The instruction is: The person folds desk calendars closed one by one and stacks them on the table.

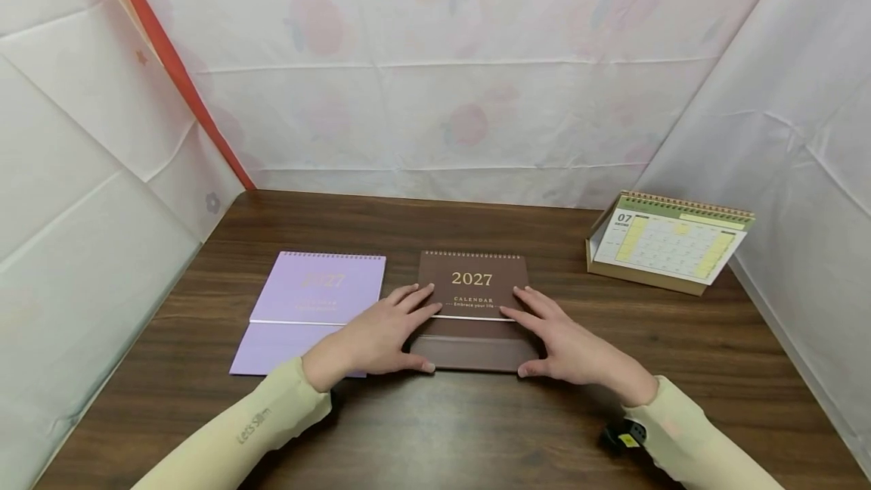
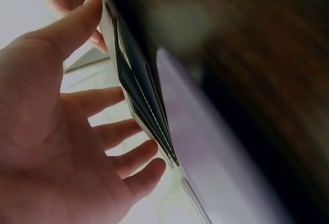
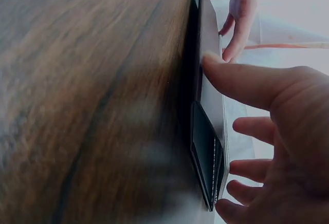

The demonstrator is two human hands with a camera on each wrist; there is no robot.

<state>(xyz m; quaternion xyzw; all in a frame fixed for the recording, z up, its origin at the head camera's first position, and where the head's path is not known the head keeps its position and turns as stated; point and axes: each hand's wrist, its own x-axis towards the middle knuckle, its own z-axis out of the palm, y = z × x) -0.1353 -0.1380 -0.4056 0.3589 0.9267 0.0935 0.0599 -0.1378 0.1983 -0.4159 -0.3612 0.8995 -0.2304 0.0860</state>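
Observation:
A dark brown 2027 desk calendar lies low on the table with its spiral edge away from me. My left hand rests at its left side, fingers spread and nearly straight, the thumb by its near left corner. My right hand mirrors this at the right side, fingertips on or beside the edge. Both wrist views show the brown calendar edge-on, its folded stand slightly apart in layers. A lilac 2027 desk calendar lies to the left, partly under my left wrist and hand in the head view.
A green-topped desk calendar stands tilted at the back right, showing a month page marked 07. The wooden table is bounded by white cloth walls at the back and both sides. A red strip runs down the left back corner.

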